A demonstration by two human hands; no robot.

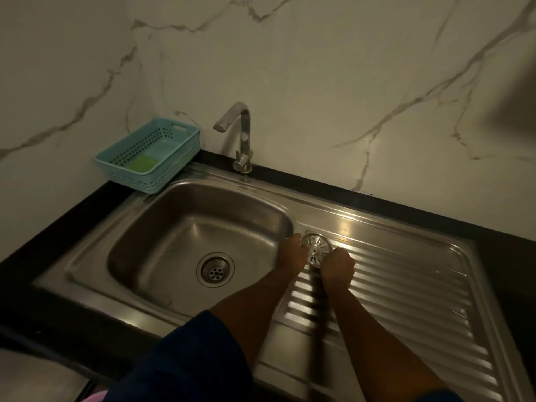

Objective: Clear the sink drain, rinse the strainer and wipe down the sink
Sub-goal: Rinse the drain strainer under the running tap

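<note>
A person stands in front of a stainless steel sink (162,204) with a rounded basin, set in a black countertop (72,210). Both bare forearms reach forward over the ribbed steel draining board (406,285), which lies at the 3 o'clock side of the basin. The round, perforated metal strainer (316,247) is out of the drain and is held between the two hands above the upper left corner of the draining board, just beside the right rim of the basin. It is tilted, with its slotted face turned toward the camera.

The left hand (293,253) is at the 9 o'clock side of the strainer, with its fingers curled and touching the rim. The right hand (338,266) is at the 4 o'clock side, closed like a loose fist, with the fingertips against the strainer's edge. Both hands seem to grip the strainer, but the exact finger contact is hard to see in the dim light.

The open round drain (215,271) with small holes lies in the bottom of the basin, at 9 o'clock from the hands and well apart from them. A curved metal tap (240,132) stands at 12 o'clock behind the basin. A light blue perforated plastic basket (174,158) sits at 10 o'clock on the counter corner, against the white marble wall (348,82), with something green (143,163) inside it.
</note>
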